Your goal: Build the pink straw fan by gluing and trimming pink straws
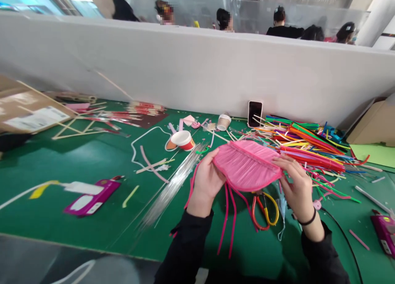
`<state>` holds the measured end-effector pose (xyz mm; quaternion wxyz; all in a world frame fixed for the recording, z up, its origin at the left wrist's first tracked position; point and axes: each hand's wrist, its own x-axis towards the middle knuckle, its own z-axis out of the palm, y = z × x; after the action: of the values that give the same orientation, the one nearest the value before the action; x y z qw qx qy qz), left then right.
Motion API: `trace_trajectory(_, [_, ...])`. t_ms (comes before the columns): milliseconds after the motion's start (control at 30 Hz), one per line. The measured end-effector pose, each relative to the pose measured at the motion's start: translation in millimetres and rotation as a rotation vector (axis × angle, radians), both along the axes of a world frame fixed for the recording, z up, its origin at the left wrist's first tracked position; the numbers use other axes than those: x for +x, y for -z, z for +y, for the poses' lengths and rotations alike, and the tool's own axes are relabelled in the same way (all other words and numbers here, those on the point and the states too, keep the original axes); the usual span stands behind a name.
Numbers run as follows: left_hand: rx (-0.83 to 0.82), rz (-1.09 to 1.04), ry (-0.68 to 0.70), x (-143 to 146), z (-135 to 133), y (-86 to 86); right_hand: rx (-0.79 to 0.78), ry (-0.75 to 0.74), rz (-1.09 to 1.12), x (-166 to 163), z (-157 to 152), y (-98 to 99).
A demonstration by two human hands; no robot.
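Note:
Between my hands is a pink leaf-shaped piece [247, 164] made of rows of fuzzy pipe cleaners, with a raised rib along its length and a darker pink edge. My left hand [207, 181] grips its left end, thumb on top. At the right end, my right hand [294, 183] has its fingers bent over the edge. Loose pink pipe cleaners [232, 222] lie below the piece. Pliers with red and yellow handles [264, 210] rest on the table just under it, their jaws partly hidden. A light blue tassel [282, 206] lies beside the pliers.
Bundles of coloured pipe cleaners [311, 148] are heaped at the right. Thin metal wires [175, 181] lie left of my hands. Behind stand a paper cup [183, 140] and a phone [254, 113]. Purple devices [92, 197] sit on the green table, with a white partition [185, 66] beyond.

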<state>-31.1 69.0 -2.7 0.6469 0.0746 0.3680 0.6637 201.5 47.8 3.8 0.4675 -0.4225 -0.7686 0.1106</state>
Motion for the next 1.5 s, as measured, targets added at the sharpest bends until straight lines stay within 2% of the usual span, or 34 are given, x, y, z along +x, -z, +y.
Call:
trace_trajectory(67, [0.038, 0.037, 0.057, 2, -4, -0.9, 0.006, 0.133, 0.056, 1, 4, -1.4])
trace_trajectory(100, [0.058, 0.1, 0.047, 2, -6, -1.3, 0.005, 0.222, 0.093, 1, 5, -3.0])
trace_trajectory(133, [0.083, 0.214, -0.022, 1, -9, -2.3, -0.001, 0.294, 0.124, 1, 6, -5.6])
trace_trajectory(200, [0.187, 0.586, -0.239, -3, -15, -8.8, -0.038, 0.348, 0.162, 3, 6, -13.2])
trace_trajectory(233, [0.284, 0.819, -0.278, -6, -17, -15.5, -0.073, 0.328, 0.164, 4, 6, -17.8])
trace_trajectory(267, [0.403, 1.04, -0.244, -10, -18, -24.5, -0.117, 0.283, 0.148, 6, 6, -22.5])
trace_trajectory(333, [0.57, 1.377, -0.004, -14, -16, -47.7, -0.213, 0.16, 0.087, 9, 7, -30.2])
trace_trajectory(400, [0.603, 1.571, 0.319, -11, -9, -70.6, -0.305, 0.053, 0.039, 11, 11, -33.6])
trace_trajectory(467, [0.613, 1.525, 0.659, -1, 4, -84.5, -0.38, -0.004, 0.031, 11, 16, -32.1])
trace_trajectory(533, [0.593, 1.383, 0.808, 13, 18, -85.8, -0.453, -0.021, 0.054, 14, 19, -27.7])
trace_trajectory(600, [0.557, 1.248, 0.865, 24, 29, -77.4, -0.496, 0.013, 0.082, 22, 16, -22.1])
trace_trajectory(667, [0.488, 1.094, 0.841, 31, 36, -66.1, -0.497, 0.12, 0.064, 36, 4, -13.4])
trace_trajectory(733, [0.405, 0.981, 0.757, 32, 39, -57.1, -0.496, 0.263, -0.071, 54, -20, 3.6])
trace_trajectory(833, [0.346, 0.86, 0.604, 29, 41, -51.6, -0.544, 0.315, -0.326, 81, -64, 50.6])
trace_trajectory(900, [0.334, 0.798, 0.518, 27, 44, -50.4, -0.424, 0.386, -0.423, 92, -87, 89.2])
trace_trajectory(967, [0.32, 0.754, 0.414, 24, 49, -47.5, -0.376, 0.416, -0.455, 98, -102, 121.8])
trace_trajectory(1067, [0.308, 0.727, 0.247, 19, 58, -37.1, -0.402, 0.436, -0.454, 95, -111, 144.9])
trace_trajectory(1167, [0.337, 0.764, 0.153, 13, 66, -24.6, -0.422, 0.433, -0.466, 92, -109, 138.4])
trace_trajectory(1333, [0.365, 0.885, 0.105, 2, 68, -20.3, -0.393, 0.513, -0.453, 99, -96, 97.7])
trace_trajectory(1400, [0.354, 0.904, 0.038, -2, 67, -23.8, -0.423, 0.467, -0.37, 91, -91, 83.8])
trace_trajectory(1500, [0.354, 0.9, -0.088, -9, 64, -29.2, -0.547, 0.299, -0.273, 51, -85, 77.2])
